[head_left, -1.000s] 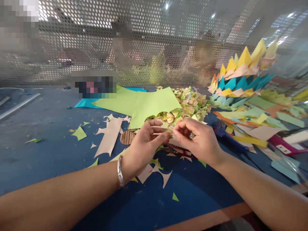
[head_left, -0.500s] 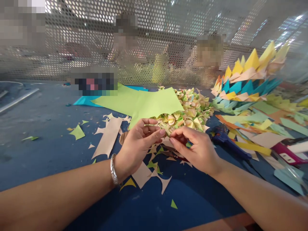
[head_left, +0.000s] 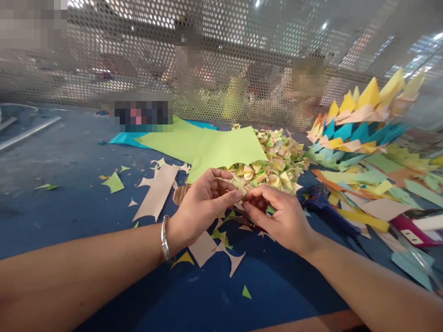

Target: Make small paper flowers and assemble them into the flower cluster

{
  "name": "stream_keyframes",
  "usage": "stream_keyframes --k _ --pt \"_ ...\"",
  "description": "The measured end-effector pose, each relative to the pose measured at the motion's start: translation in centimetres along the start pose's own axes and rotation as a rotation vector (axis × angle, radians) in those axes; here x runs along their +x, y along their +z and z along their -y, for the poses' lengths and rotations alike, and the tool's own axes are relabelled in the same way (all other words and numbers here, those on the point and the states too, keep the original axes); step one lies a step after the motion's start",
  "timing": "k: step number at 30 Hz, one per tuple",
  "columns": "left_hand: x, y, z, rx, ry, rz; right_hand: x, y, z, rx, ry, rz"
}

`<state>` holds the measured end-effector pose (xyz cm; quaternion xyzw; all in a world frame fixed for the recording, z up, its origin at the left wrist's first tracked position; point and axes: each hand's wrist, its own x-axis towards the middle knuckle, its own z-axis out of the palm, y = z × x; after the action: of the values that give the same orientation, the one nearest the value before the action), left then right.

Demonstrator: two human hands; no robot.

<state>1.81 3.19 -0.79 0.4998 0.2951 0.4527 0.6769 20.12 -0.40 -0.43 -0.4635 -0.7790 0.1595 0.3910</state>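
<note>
My left hand (head_left: 211, 198), with a silver bangle at the wrist, has its thumb and fingers drawn together. Thumb to fingertips, my right hand (head_left: 277, 210) meets it over the scraps. Between the fingertips is what looks like a small pale green piece of paper (head_left: 243, 195), mostly hidden. Just behind the hands lies a heap of small folded paper petals (head_left: 280, 157) in cream, pink and green. A large light green paper sheet (head_left: 214, 147) with scalloped cut edges partly covers the heap. Under the hands are pink and green paper offcuts (head_left: 204, 249).
At the right lie a blue glue gun (head_left: 328, 212), a magenta power strip (head_left: 411, 228) and coloured paper strips (head_left: 384, 184). A layered pointed-paper piece (head_left: 360, 129) stands behind them. A perforated metal screen (head_left: 145, 60) closes off the back, with blurred people beyond. A pink paper strip (head_left: 155, 191) lies left.
The whole view has shifted slightly. Both hands keep nearly the same pose, with the fingertips a little closer together.
</note>
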Motion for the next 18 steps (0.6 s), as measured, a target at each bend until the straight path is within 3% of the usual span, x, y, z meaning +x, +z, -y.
stream_keyframes --k 5,18 --pt "-0.3 -0.2 0.2 0.067 0.029 -0.004 -0.1 0.3 0.0 -0.026 0.007 0.034" --pt "-0.6 -0.4 0.0 -0.041 0.008 -0.031 0.4 -0.1 1.5 -0.031 0.135 0.103"
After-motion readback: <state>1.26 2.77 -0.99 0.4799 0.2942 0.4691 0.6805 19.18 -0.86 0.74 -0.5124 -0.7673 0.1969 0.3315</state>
